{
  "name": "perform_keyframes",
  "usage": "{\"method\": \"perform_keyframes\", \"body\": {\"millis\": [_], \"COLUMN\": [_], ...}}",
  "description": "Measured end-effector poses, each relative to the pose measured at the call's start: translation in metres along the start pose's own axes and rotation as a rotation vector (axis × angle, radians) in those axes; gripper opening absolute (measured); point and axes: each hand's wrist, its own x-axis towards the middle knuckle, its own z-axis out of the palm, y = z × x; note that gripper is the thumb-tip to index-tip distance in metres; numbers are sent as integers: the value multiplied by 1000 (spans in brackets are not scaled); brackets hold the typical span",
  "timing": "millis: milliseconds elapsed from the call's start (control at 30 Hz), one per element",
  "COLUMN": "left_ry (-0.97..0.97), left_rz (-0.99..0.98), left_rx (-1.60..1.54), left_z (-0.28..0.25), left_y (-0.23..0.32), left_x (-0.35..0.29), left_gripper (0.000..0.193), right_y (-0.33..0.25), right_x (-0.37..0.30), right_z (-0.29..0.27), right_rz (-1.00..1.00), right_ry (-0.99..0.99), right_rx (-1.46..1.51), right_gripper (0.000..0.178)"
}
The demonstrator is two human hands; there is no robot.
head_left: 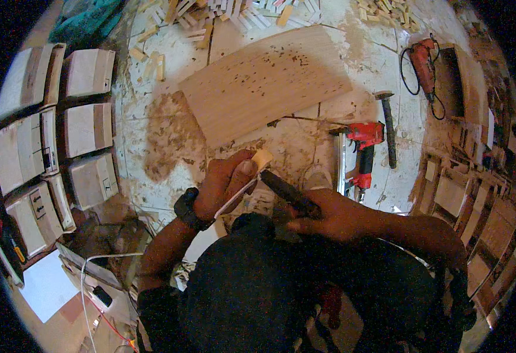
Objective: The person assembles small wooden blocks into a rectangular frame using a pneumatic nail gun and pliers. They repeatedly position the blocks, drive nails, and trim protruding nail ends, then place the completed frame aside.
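Observation:
My left hand (228,182), a dark band at its wrist, is closed round a small wooden piece (262,158) whose pale yellow end sticks out past the thumb. A thin white strip (234,198) shows below that hand; I cannot tell whether it belongs to the same piece. My right hand (334,217) is wrapped round a dark bar-shaped tool (286,193). The tool's far tip is right beside the wooden piece, by my left thumb; contact is hard to make out. Beyond my hands, a brown wood panel (264,85) lies on the floor with dark bits scattered on it.
Right of the panel lie a red and black nail gun (364,147), a hammer (389,129) and a red corded power tool (424,67). Wooden strips (234,15) are heaped at the far side. Pale boards (90,129) stand in rows at left; wooden frames (464,194) at right.

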Motion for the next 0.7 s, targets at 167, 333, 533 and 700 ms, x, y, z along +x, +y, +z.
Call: {"method": "perform_keyframes", "body": {"millis": [167, 333, 533, 700], "left_ry": [-29, -157, -209, -103], "left_rz": [171, -36, 0, 378], "left_rx": [242, 134, 25, 264], "left_z": [-5, -10, -15, -23], "left_y": [7, 28, 54, 56], "left_x": [0, -8, -6, 4], "left_gripper": [36, 35, 34, 30], "right_y": [17, 26, 1, -7], "right_x": [9, 6, -17, -24], "right_z": [0, -5, -40, -40], "right_rz": [-210, -213, -81, -84], "right_ry": [315, 315, -469, -377], "right_rx": [-569, -783, -92, -99], "right_gripper": [34, 26, 32, 32]}}
